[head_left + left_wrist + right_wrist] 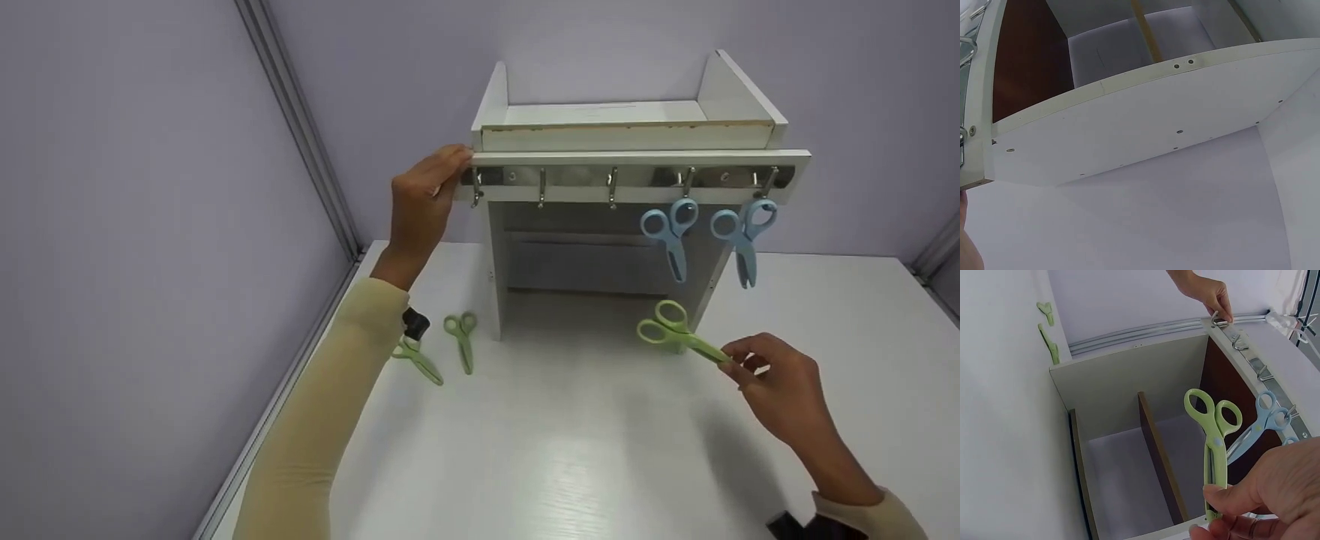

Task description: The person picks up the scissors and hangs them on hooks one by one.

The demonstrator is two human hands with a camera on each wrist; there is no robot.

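Right hand: thumb and fingertips pinch the blade end of a pair of green scissors, handles pointing away, held in the air in front of the white shelf unit, low by its right side panel.

Left hand: fingers curled onto the left end of the shelf unit's front rail, gripping it beside the leftmost hook.

Hook rail: metal hooks in a row under the unit's top shelf. Two blue scissors hang by their handles from the two rightmost hooks.

White table: bears the unit. Two more green scissors lie flat left of the unit, near the left forearm.
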